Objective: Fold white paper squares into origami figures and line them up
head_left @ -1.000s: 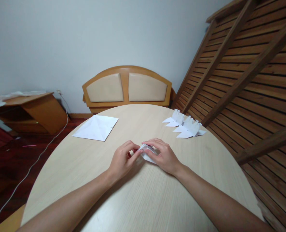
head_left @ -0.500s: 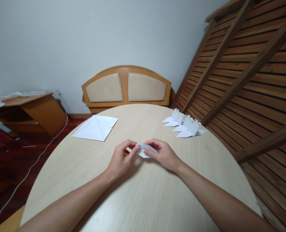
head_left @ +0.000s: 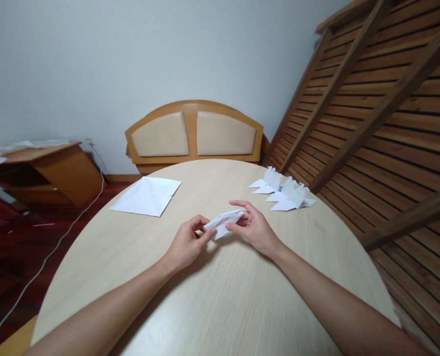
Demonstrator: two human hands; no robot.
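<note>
A small piece of folded white paper [head_left: 222, 221] is held a little above the middle of the table. My left hand [head_left: 190, 239] pinches its left end between thumb and fingers. At the right end, my right hand [head_left: 255, 228] grips it, thumb on the near side and index finger raised and stretched out above. The paper tilts up toward the right, and its layers look slightly parted along the near side. My fingers hide both of its ends.
Flat creased white sheets [head_left: 149, 197] lie at the back left of the round wooden table [head_left: 220, 306]. Several folded paper birds [head_left: 288, 194] stand in rows at the back right. Beyond are a padded headboard [head_left: 193, 133], slatted wood [head_left: 383, 109] and a low cabinet [head_left: 64, 173].
The folded paper has turned, its right end rising, and more of it shows. My right hand has loosened, lifting its index finger and shifting slightly right. My left hand keeps its pinch.
</note>
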